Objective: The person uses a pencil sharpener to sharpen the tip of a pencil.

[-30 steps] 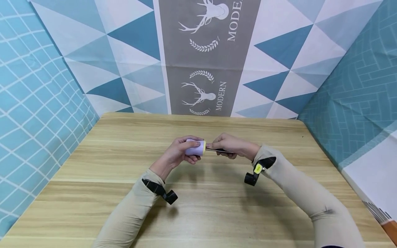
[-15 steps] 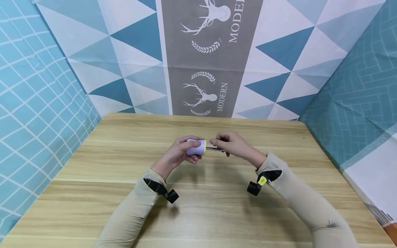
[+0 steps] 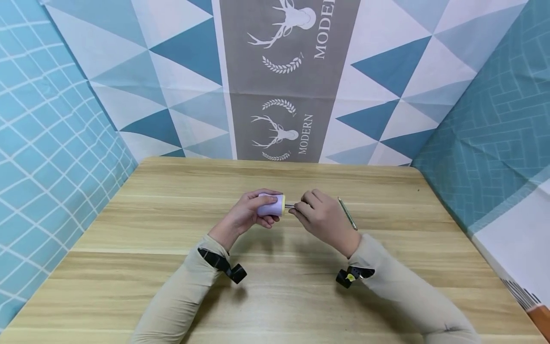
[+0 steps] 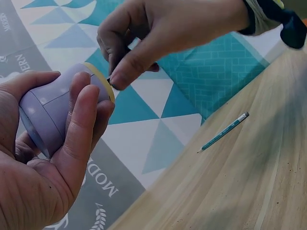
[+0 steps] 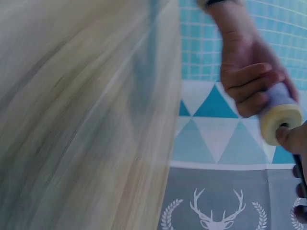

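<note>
My left hand grips a lavender, barrel-shaped pencil sharpener with a yellow end, held above the table on its side. In the right wrist view the yellow end faces the camera and has a dark hole in its middle. A thin dark pencil runs from that hole to my right hand, whose thumb and fingers pinch it close to the yellow end. Most of the pencil is hidden by the right hand. On the table beside the right wrist lies a green pencil, its eraser end plain in the left wrist view.
A wood-grain table spreads under both arms. Patterned cloth hangs behind it, with tiled cloth at the left and right. Black wrist cameras hang below both sleeves.
My right hand has shifted its hold on the dark pencil, turning its back upward and closing nearer to the sharpener. The green pencil has come into view. The left hand stays put.
</note>
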{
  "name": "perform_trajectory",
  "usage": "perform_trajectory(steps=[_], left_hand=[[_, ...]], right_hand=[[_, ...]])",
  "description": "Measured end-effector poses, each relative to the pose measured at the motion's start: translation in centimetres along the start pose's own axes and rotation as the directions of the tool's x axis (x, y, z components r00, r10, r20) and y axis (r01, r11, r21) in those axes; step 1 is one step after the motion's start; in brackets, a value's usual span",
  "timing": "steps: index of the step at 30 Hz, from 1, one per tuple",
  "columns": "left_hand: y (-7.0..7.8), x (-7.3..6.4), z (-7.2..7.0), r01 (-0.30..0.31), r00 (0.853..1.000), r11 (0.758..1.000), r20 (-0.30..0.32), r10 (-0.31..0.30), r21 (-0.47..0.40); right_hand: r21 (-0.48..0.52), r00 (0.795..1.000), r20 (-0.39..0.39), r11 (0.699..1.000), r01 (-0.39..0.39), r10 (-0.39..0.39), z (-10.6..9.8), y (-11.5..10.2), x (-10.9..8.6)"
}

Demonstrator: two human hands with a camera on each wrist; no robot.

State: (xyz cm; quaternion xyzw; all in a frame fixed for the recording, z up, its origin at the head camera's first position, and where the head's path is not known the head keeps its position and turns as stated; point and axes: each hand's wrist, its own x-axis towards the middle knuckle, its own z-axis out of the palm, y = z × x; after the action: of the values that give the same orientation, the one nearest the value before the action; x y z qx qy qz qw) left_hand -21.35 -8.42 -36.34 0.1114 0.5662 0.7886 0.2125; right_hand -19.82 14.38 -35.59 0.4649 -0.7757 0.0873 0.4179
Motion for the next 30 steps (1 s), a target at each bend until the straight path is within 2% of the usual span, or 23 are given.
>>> perform_trajectory(steps=[4, 7, 12, 16, 18, 22, 25, 27, 28, 29, 30], left_hand=[[-0.1, 0.1, 0.2, 0.011, 1.000, 1.000, 0.006, -0.011, -0.004], [-0.1, 0.1, 0.3, 0.019, 1.000, 1.000, 0.013, -0.018, -0.004], [-0.3, 0.2, 0.3, 0.022, 1.000, 1.000, 0.009, -0.022, -0.007], [-0.4, 0.1, 0.4, 0.022, 1.000, 1.000, 0.008, -0.022, -0.004], [-0.3, 0.1, 0.5, 0.019, 1.000, 1.000, 0.007, -0.019, 0.001], [-0.2, 0.0, 0.7, 0.010, 1.000, 1.000, 0.000, -0.010, 0.004], [-0.2, -0.1, 0.7, 0.006, 1.000, 1.000, -0.002, -0.006, -0.002], [-0.2, -0.1, 0.6, 0.003, 1.000, 1.000, -0.003, -0.003, -0.002], [-0.2, 0.0, 0.6, 0.001, 1.000, 1.000, -0.002, -0.001, -0.001], [-0.2, 0.0, 0.5, -0.001, 1.000, 1.000, -0.001, 0.001, 0.000], [-0.2, 0.0, 0.5, -0.001, 1.000, 1.000, -0.003, 0.001, 0.000]], right_hand=[[-0.179, 0.995, -0.010, 0.979, 0.095, -0.098, 0.5, 0.1, -0.4], [-0.250, 0.986, -0.030, 0.957, 0.149, -0.162, 0.8, 0.3, -0.7], [-0.269, 0.972, -0.034, 0.939, 0.214, -0.231, 1.1, 0.5, -0.6], [-0.231, 0.963, -0.033, 0.939, 0.254, -0.269, 1.2, 0.6, -0.3], [-0.166, 0.964, -0.033, 0.952, 0.256, -0.265, 1.2, 0.7, -0.1], [0.044, 0.979, -0.009, 0.978, 0.204, -0.204, 1.0, 0.9, 0.6], [0.222, 0.990, 0.045, 0.967, 0.123, -0.136, 0.8, 1.2, 1.1], [0.347, 0.991, 0.111, 0.937, 0.038, -0.081, 0.6, 1.4, 1.4], [0.409, 0.986, 0.156, 0.912, -0.019, -0.049, 0.4, 1.6, 1.6], [0.472, 0.977, 0.215, 0.877, -0.093, -0.013, 0.3, 1.7, 1.8], [0.524, 0.958, 0.286, 0.832, -0.181, 0.028, 0.2, 1.8, 2.0]])
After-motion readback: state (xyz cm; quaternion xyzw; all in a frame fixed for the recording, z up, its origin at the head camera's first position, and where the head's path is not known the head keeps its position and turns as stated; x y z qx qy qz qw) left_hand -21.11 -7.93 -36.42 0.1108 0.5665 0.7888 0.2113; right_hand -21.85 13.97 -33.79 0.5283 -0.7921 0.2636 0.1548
